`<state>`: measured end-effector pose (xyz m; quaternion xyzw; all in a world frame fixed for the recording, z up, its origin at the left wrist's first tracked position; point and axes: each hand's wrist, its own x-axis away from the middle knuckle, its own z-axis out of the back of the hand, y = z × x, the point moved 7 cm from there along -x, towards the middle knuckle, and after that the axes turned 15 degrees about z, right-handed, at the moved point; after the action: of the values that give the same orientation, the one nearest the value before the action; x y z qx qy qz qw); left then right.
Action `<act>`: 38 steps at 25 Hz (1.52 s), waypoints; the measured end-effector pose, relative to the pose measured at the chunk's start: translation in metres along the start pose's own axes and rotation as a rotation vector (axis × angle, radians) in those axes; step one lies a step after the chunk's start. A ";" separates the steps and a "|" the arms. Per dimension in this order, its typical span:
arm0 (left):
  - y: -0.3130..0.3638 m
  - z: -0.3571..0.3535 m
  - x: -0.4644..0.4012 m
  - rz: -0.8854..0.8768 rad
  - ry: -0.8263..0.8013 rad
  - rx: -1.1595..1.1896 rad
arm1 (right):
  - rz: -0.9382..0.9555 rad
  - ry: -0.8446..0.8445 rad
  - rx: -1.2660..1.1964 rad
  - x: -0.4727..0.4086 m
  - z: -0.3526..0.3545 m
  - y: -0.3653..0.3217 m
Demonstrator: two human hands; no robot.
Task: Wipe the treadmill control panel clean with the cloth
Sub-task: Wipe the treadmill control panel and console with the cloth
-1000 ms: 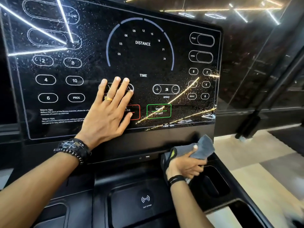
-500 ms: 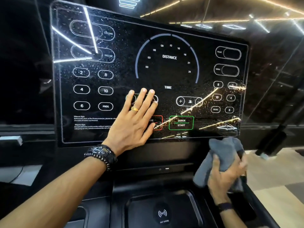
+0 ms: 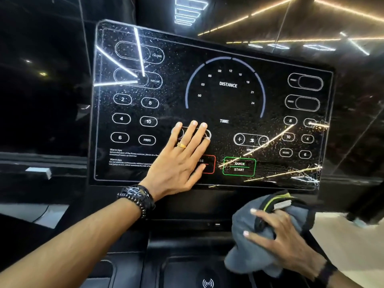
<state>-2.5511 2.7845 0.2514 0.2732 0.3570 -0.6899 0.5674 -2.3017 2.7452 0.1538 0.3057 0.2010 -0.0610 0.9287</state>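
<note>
The glossy black treadmill control panel point(image 3: 224, 100) fills the middle of the head view, speckled with droplets and streaked with light reflections. My left hand point(image 3: 180, 161) lies flat on its lower middle, fingers straight, partly covering the red pause button. Below the panel's lower right corner my right hand point(image 3: 280, 242) holds a bunched grey cloth point(image 3: 247, 231) with a yellow-green edge, fingers spread over it. The cloth is a little below the panel and does not touch it.
Under the panel runs the black console tray point(image 3: 187, 267) with a wireless-charging mark point(image 3: 207, 283). A green quick-start button point(image 3: 239, 166) sits right of my left hand. Pale floor point(image 3: 342, 246) shows at the lower right. Dark reflective walls surround the panel.
My right hand has lifted the cloth from the tray's right side up toward the panel's lower right corner. The left hand stays pressed on the panel. The view has shifted left.
</note>
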 end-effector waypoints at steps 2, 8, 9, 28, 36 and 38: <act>-0.001 0.000 -0.001 0.004 -0.006 0.008 | 0.051 -0.074 0.057 -0.016 -0.013 -0.007; 0.003 -0.002 0.000 0.008 -0.017 -0.005 | -0.099 0.063 0.057 -0.042 -0.028 -0.008; 0.003 -0.003 0.000 0.006 -0.017 -0.011 | -0.087 0.086 0.060 -0.049 -0.030 -0.014; 0.000 0.001 0.001 0.030 -0.010 -0.023 | -0.049 0.148 0.054 -0.032 -0.016 -0.001; 0.000 -0.003 0.000 0.041 -0.008 -0.041 | -0.143 0.128 0.029 -0.047 -0.018 -0.005; -0.001 -0.002 0.002 0.044 -0.011 -0.039 | -0.119 0.130 0.002 -0.074 -0.028 -0.018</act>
<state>-2.5527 2.7855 0.2490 0.2659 0.3613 -0.6718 0.5895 -2.3830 2.7464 0.1540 0.2976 0.2785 -0.0961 0.9081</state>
